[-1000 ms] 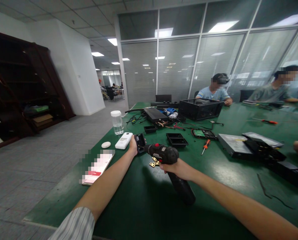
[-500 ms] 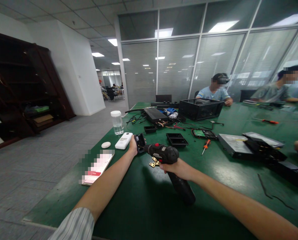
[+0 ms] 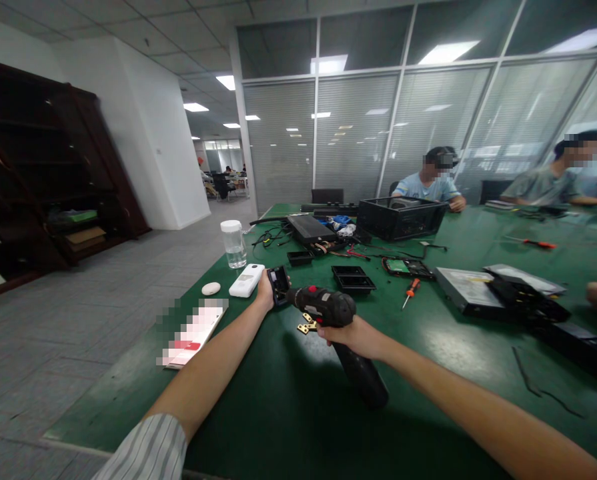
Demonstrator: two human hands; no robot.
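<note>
My right hand (image 3: 352, 335) is wrapped round the handle of a black cordless drill (image 3: 328, 305) with red buttons. The drill's nose points left at a small black plastic case (image 3: 279, 285), which my left hand (image 3: 265, 293) holds tilted up by its left edge. Whether the bit touches the case cannot be made out. Several brass-coloured metal plates (image 3: 304, 328) lie on the green table (image 3: 258, 400) under the drill. A white rectangular device (image 3: 247, 280) lies just left of my left hand.
Beyond my hands lie a black two-part tray (image 3: 353, 280), a small black tray (image 3: 299, 258) and an orange screwdriver (image 3: 411, 292). A water bottle (image 3: 233, 245) stands at the left edge. Metal drive units (image 3: 471, 293) lie right; a black computer case (image 3: 401, 218) stands behind. Two people sit across.
Both hands keep their grip on the drill and the case, which stay against or close to each other. The whole view has shifted very slightly; nothing else visibly differs.
</note>
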